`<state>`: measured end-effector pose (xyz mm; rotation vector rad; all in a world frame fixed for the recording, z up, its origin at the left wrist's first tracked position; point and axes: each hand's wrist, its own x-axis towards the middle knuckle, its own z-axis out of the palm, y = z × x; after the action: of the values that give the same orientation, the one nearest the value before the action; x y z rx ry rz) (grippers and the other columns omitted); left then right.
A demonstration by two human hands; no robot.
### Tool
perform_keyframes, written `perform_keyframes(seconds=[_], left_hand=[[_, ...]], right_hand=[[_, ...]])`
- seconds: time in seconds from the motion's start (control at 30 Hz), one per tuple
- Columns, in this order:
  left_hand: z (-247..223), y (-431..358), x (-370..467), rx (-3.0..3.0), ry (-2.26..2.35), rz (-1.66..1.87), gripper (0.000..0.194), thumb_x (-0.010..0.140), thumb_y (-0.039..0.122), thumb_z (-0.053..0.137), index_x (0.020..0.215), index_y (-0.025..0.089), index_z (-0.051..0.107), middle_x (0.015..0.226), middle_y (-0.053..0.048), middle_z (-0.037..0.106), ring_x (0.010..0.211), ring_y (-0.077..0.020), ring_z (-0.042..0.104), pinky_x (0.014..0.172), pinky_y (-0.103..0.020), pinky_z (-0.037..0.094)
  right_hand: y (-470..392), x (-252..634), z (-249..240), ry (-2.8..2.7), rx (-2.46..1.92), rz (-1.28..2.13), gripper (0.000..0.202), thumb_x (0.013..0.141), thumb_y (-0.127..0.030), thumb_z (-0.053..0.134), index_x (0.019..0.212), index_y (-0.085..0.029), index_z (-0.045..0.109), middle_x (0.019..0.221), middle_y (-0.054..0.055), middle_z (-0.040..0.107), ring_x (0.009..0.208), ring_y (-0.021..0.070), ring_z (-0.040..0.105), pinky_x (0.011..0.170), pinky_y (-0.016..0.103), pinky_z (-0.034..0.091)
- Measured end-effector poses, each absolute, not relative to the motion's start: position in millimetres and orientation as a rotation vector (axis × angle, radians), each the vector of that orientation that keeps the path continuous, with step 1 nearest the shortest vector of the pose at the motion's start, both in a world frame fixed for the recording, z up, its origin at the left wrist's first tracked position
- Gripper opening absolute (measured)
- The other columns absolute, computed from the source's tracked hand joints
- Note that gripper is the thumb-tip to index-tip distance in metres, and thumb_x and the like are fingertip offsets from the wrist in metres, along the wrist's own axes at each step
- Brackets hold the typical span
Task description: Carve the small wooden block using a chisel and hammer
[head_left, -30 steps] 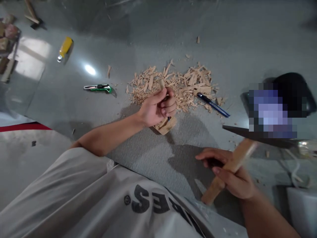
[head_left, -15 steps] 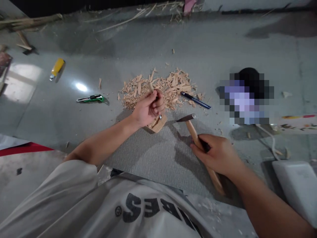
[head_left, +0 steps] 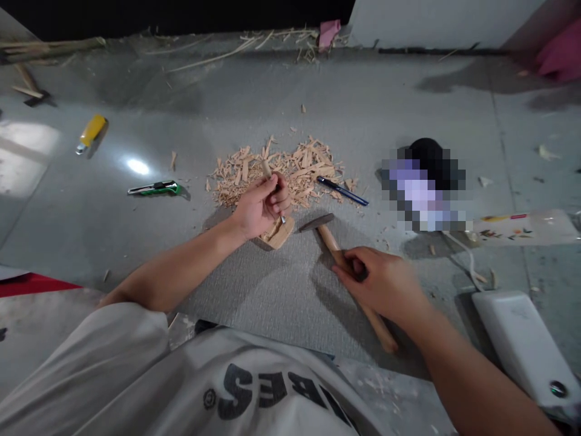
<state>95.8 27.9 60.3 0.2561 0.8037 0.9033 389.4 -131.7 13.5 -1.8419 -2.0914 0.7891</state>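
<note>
My left hand (head_left: 262, 204) is closed around a wood chisel (head_left: 266, 168), its pale wooden handle rising above the fist and its metal tip showing below. That tip rests at the hollow of a carved wooden block (head_left: 278, 235), partly hidden under the hand. To the right, my right hand (head_left: 379, 278) grips a hammer (head_left: 333, 243) by its wooden handle. The dark hammer head hangs just right of the block, apart from the chisel. Behind the left hand spreads a heap of wood shavings (head_left: 311, 158).
A blue pen-like cutter (head_left: 342, 191) lies at the heap's right edge. Leftward are a green utility knife (head_left: 157, 188) and a yellow-handled tool (head_left: 92, 133). On the right stand a blurred-out object (head_left: 420, 184), a clear bottle (head_left: 521, 228) and a white corded box (head_left: 521, 339).
The view has shifted, so the floor things appear farther left and a little lower. The hammer head has swung slightly toward the block. Both hands keep their holds.
</note>
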Motion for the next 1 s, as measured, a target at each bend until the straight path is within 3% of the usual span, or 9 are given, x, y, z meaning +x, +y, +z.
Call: perform_keyframes(seconds=[0.1, 0.2, 0.23, 0.3, 0.4, 0.53, 0.7, 0.9, 1.0], left_hand=[[59, 28, 96, 0.258, 0.808, 0.906, 0.049, 0.132, 0.05, 0.077, 0.093, 0.024, 0.062, 0.068, 0.009, 0.034, 0.052, -0.0096, 0.04, 0.054, -0.021, 0.042], [58, 28, 96, 0.265, 0.808, 0.902, 0.05, 0.131, 0.05, 0.079, 0.092, 0.024, 0.062, 0.068, 0.009, 0.035, 0.051, -0.0094, 0.041, 0.054, -0.021, 0.042], [57, 28, 95, 0.273, 0.803, 0.901, 0.05, 0.132, 0.048, 0.077, 0.092, 0.024, 0.062, 0.068, 0.009, 0.035, 0.051, -0.0093, 0.041, 0.055, -0.021, 0.042], [56, 28, 95, 0.295, 0.791, 0.903, 0.049, 0.134, 0.044, 0.073, 0.091, 0.023, 0.061, 0.067, 0.009, 0.035, 0.051, -0.0092, 0.041, 0.055, -0.021, 0.042], [53, 30, 94, 0.328, 0.784, 0.903, 0.048, 0.134, 0.039, 0.073, 0.091, 0.022, 0.061, 0.067, 0.009, 0.035, 0.051, -0.0088, 0.042, 0.055, -0.021, 0.041], [51, 31, 92, 0.36, 0.786, 0.887, 0.049, 0.132, 0.041, 0.08, 0.091, 0.022, 0.061, 0.068, 0.01, 0.036, 0.052, -0.0081, 0.042, 0.056, -0.021, 0.041], [51, 30, 94, 0.351, 0.782, 0.9, 0.048, 0.132, 0.042, 0.081, 0.092, 0.023, 0.061, 0.068, 0.01, 0.034, 0.052, -0.008, 0.041, 0.056, -0.021, 0.041], [53, 29, 96, 0.376, 0.78, 0.9, 0.047, 0.135, 0.031, 0.069, 0.09, 0.022, 0.061, 0.066, 0.01, 0.035, 0.051, -0.0079, 0.042, 0.055, -0.021, 0.041], [53, 29, 96, 0.366, 0.785, 0.903, 0.047, 0.132, 0.033, 0.077, 0.09, 0.022, 0.06, 0.068, 0.01, 0.036, 0.052, -0.0077, 0.042, 0.055, -0.021, 0.041]], right_hand=[[-128, 401, 12, -2.015, -1.8, 0.748, 0.052, 0.112, -0.074, 0.085, 0.109, -0.022, 0.086, 0.09, 0.008, 0.077, 0.073, 0.0163, 0.062, 0.075, 0.033, 0.038], [-119, 425, 10, -1.8, -1.788, 0.5, 0.064, 0.113, -0.083, 0.083, 0.127, -0.021, 0.088, 0.098, 0.011, 0.079, 0.08, 0.0189, 0.063, 0.082, 0.036, 0.046], [-114, 436, 9, -1.729, -1.796, 0.397, 0.066, 0.113, -0.083, 0.082, 0.136, -0.021, 0.087, 0.107, 0.013, 0.081, 0.088, 0.0216, 0.067, 0.089, 0.039, 0.051], [-106, 457, 5, -1.599, -1.827, 0.175, 0.07, 0.112, -0.074, 0.079, 0.157, -0.021, 0.081, 0.134, 0.022, 0.084, 0.12, 0.0324, 0.076, 0.117, 0.054, 0.059], [-94, 483, -4, -1.46, -1.962, -0.02, 0.082, 0.096, -0.058, 0.075, 0.168, -0.019, 0.069, 0.166, 0.026, 0.077, 0.163, 0.0464, 0.068, 0.149, 0.075, 0.047], [-84, 499, -21, -1.412, -2.113, -0.007, 0.084, 0.077, -0.058, 0.07, 0.152, -0.02, 0.064, 0.165, 0.023, 0.071, 0.16, 0.0486, 0.069, 0.149, 0.083, 0.048], [-80, 502, -30, -1.426, -2.161, 0.03, 0.088, 0.078, -0.061, 0.07, 0.156, -0.022, 0.059, 0.167, 0.024, 0.068, 0.159, 0.0478, 0.07, 0.15, 0.086, 0.048], [-81, 506, -29, -1.434, -2.173, 0.067, 0.091, 0.079, -0.059, 0.072, 0.16, -0.023, 0.052, 0.175, 0.025, 0.066, 0.162, 0.0462, 0.07, 0.149, 0.084, 0.05], [-80, 507, -28, -1.427, -2.169, 0.099, 0.091, 0.08, -0.059, 0.073, 0.161, -0.021, 0.053, 0.173, 0.026, 0.068, 0.161, 0.0446, 0.07, 0.15, 0.079, 0.051]])
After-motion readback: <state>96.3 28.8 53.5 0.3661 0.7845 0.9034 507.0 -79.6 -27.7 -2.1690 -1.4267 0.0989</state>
